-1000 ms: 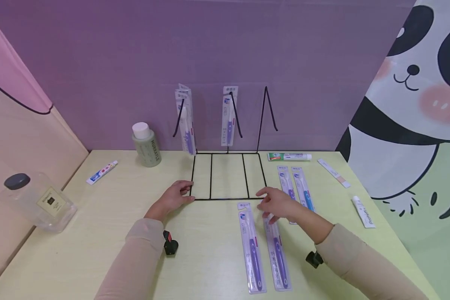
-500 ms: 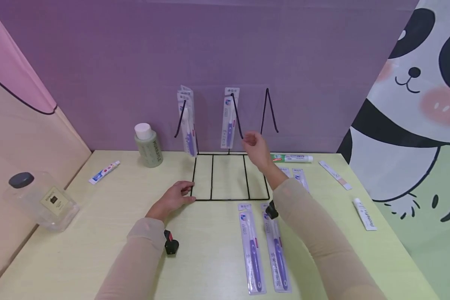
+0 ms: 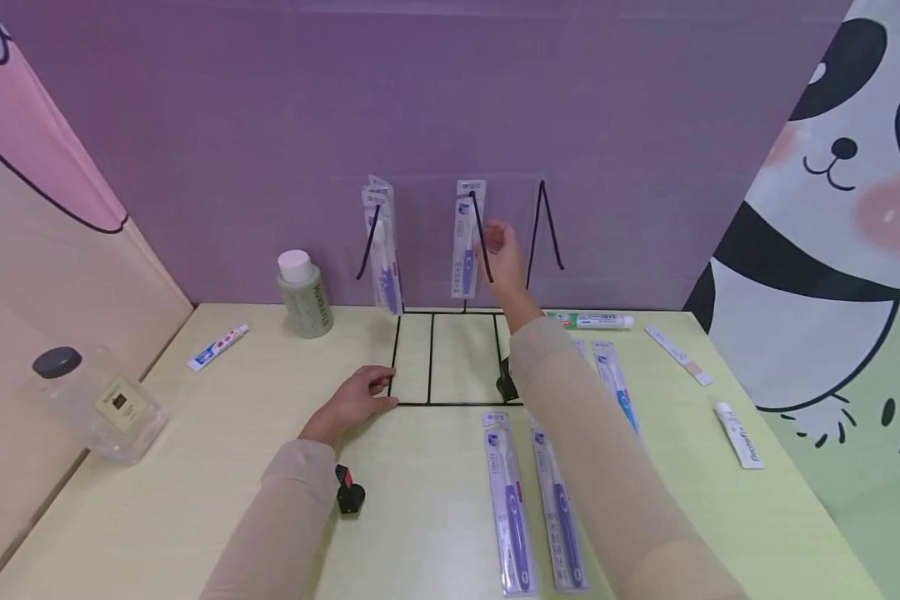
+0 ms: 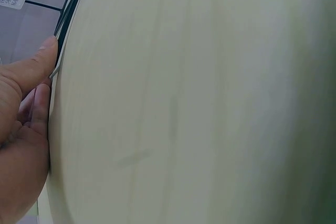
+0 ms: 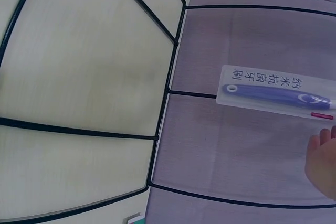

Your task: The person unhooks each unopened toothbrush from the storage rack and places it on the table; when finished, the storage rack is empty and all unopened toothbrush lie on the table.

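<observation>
My left hand (image 3: 356, 397) grips the left side of a black wire display rack (image 3: 431, 358), thumb and fingers about its front corner. The left wrist view shows the thumb (image 4: 32, 69) against the wire. My right hand (image 3: 506, 265) is raised by the rack's middle hook, fingers bent, just right of a hanging packaged toothbrush (image 3: 462, 250). In the right wrist view this hand (image 5: 321, 167) is cut off at the edge, its visible fingertips apart from the toothbrush pack (image 5: 278, 92). More packaged toothbrushes (image 3: 382, 258) hang on the left hook; the right hook (image 3: 552, 225) bears none.
Two packaged toothbrushes (image 3: 512, 517) lie in front of the rack, others (image 3: 613, 379) partly under the right sleeve. Toothpaste tubes (image 3: 603, 322) lie at both sides. A green bottle (image 3: 307, 304) and a clear bottle (image 3: 105, 417) stand left. A purple backdrop (image 3: 270, 125) rises behind.
My right hand has left the rack's front right corner and risen up and back to the middle hook. The left hand keeps its place on the rack; the head view has shifted slightly.
</observation>
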`<state>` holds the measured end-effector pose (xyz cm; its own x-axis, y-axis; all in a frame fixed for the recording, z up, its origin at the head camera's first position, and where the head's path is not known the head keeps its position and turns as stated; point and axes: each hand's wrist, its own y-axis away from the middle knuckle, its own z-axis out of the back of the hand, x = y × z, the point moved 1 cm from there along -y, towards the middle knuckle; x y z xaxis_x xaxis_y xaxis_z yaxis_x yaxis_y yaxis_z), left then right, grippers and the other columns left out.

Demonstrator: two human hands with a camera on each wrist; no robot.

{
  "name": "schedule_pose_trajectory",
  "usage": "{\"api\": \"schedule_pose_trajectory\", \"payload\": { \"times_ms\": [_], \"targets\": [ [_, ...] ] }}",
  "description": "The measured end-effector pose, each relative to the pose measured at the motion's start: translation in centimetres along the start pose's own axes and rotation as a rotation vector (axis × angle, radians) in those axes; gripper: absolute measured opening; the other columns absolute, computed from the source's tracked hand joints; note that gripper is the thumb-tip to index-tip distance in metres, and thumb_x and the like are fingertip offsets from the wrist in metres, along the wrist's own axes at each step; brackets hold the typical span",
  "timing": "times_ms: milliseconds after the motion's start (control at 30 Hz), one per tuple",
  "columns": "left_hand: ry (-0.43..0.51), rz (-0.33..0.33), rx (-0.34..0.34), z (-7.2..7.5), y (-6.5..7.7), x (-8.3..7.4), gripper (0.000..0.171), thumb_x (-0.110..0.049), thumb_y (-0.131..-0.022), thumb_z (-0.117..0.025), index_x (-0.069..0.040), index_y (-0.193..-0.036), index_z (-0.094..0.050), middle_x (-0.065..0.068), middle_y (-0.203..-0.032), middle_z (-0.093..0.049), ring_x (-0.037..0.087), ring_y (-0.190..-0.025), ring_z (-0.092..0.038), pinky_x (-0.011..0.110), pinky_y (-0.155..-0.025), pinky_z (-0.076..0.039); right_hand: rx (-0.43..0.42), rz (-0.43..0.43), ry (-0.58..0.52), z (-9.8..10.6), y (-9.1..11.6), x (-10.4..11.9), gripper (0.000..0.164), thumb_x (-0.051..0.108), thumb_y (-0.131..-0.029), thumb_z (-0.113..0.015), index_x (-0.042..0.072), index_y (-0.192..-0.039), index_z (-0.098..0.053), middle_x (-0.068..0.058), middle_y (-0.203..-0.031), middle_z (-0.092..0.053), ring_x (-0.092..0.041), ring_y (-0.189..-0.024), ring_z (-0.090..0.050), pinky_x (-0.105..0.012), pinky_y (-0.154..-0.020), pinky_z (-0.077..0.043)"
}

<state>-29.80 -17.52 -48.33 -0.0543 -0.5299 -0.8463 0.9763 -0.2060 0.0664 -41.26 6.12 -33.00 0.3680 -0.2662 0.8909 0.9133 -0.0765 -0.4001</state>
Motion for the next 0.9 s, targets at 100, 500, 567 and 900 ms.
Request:
{"api": "schedule_pose_trajectory", "payload": {
  "times_ms": [100, 500, 567, 900],
  "targets": [
    [0.006, 0.0, 0.005, -0.1, -0.1, 0.1, 0.052, -0.008, -0.081, -0.068, 0.001, -0.128, -0.047, 0.016, -0.125, -0.042, 0.026, -0.111, -0.044, 0.037, -0.094, -0.037, -0.002, -0.033, 0.031, -0.2, -0.2, 0.2, 0.036, 0.006, -0.09, -0.054, 0.007, -0.124, -0.044, -0.008, -0.114, -0.053, -0.018, -0.103, -0.05, -0.024, -0.084, -0.043],
    [-0.022, -0.011, -0.006, -0.1, -0.2, 0.1, 0.053, -0.008, -0.08, -0.068, 0.001, -0.128, -0.047, 0.016, -0.126, -0.041, 0.026, -0.109, -0.045, 0.036, -0.093, -0.038, -0.069, 0.02, -0.101, 0.3, 0.0, 1.0, 0.031, 0.0, -0.088, -0.053, 0.004, -0.119, -0.049, -0.012, -0.099, -0.055, -0.018, -0.08, -0.052, -0.027, -0.066, -0.048],
    [-0.032, -0.01, -0.008, -0.1, -0.2, 0.1, 0.053, -0.008, -0.08, -0.068, 0.001, -0.128, -0.047, 0.016, -0.126, -0.041, 0.025, -0.108, -0.045, 0.036, -0.093, -0.038, -0.065, 0.021, -0.09, 0.6, 0.0, 0.8, 0.032, 0.001, -0.089, -0.053, 0.006, -0.12, -0.049, -0.011, -0.1, -0.056, -0.019, -0.083, -0.052, -0.026, -0.069, -0.047],
    [-0.039, 0.003, -0.003, 0.2, 0.1, -0.1, 0.052, -0.008, -0.081, -0.068, 0.001, -0.128, -0.047, 0.017, -0.126, -0.041, 0.027, -0.108, -0.044, 0.038, -0.093, -0.037, 0.069, -0.155, -0.319, 1.8, 4.4, -0.5, 0.042, -0.007, -0.084, -0.054, 0.005, -0.123, -0.043, -0.014, -0.097, -0.054, -0.023, -0.079, -0.056, -0.034, -0.065, -0.052]
  ]
}}
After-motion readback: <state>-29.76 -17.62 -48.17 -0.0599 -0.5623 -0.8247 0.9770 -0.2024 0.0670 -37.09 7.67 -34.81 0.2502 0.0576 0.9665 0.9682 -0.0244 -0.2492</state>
